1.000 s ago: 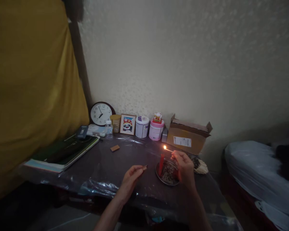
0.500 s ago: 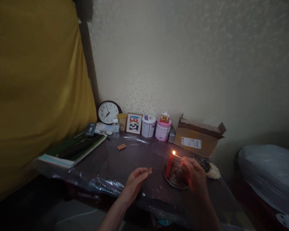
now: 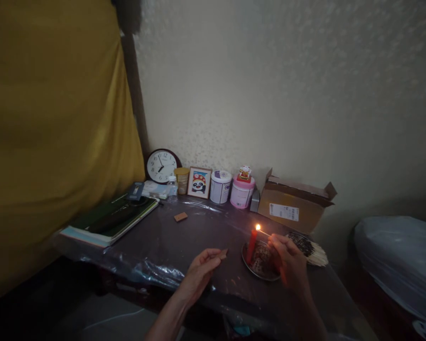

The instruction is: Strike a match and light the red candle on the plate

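Observation:
My right hand (image 3: 288,259) pinches a burning match (image 3: 263,232), whose flame touches the top of a red candle (image 3: 251,245). The candle stands upright in a small round metal dish (image 3: 261,272) on the dark table (image 3: 184,237). My left hand (image 3: 200,272) hovers to the left of the dish with its fingers closed on a small brown matchbox (image 3: 223,254). A bundle of thin sticks (image 3: 310,251) lies just behind my right hand.
Along the wall stand a round clock (image 3: 161,166), a small jar (image 3: 181,180), a panda picture (image 3: 199,182), a white tin (image 3: 220,186), a pink tin (image 3: 242,192) and a cardboard box (image 3: 294,202). Books (image 3: 111,220) lie at the left. A small brown block (image 3: 180,216) lies mid-table.
My right hand lowered the lit match from above the dish down to the candle's top. The left hand stayed nearly still. The camera view shifted slightly.

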Motion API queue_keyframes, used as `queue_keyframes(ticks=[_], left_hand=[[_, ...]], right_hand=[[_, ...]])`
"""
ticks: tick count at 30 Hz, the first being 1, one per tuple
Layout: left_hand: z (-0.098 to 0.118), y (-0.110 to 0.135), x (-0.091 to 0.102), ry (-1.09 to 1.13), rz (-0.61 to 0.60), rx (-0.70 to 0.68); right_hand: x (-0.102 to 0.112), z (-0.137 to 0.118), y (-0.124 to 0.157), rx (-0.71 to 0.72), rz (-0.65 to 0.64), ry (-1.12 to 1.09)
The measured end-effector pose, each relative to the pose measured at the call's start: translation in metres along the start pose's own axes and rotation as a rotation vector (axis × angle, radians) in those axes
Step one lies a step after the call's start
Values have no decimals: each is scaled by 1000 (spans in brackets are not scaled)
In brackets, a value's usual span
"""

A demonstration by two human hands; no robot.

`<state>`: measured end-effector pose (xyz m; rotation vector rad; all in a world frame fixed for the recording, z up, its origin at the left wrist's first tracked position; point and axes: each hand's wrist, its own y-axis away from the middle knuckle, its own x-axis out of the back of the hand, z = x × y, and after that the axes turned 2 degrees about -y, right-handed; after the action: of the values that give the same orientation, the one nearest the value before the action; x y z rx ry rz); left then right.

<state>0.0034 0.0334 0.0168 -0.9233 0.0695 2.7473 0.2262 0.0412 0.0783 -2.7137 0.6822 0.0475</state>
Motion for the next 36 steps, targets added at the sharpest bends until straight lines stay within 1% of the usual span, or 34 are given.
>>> queue_keyframes(ticks=[5, 10, 13, 18, 24, 27, 31, 36], left_hand=[[0, 1, 2, 7, -11, 13], [1, 2, 2, 22, 0, 32], [2, 2, 1, 10, -12, 26], [1, 2, 2, -25, 1, 21], [3, 3, 0, -19, -25, 1], [4, 4, -1, -21, -17, 3], [4, 3, 0, -23, 2, 3], [3, 3, 1, -15, -13, -16]], right_hand=[[0, -1, 1, -49, -18, 14], [-2, -6, 4, -44, 11, 109], [-3, -8, 4, -39, 30, 127], [-4, -6, 3, -34, 30, 90], [-2, 2, 0, -34, 0, -3], [-2, 4, 0, -37, -9, -41], [-2, 3, 0, -57, -12, -52], [-3, 4, 0, -84, -24, -53]])
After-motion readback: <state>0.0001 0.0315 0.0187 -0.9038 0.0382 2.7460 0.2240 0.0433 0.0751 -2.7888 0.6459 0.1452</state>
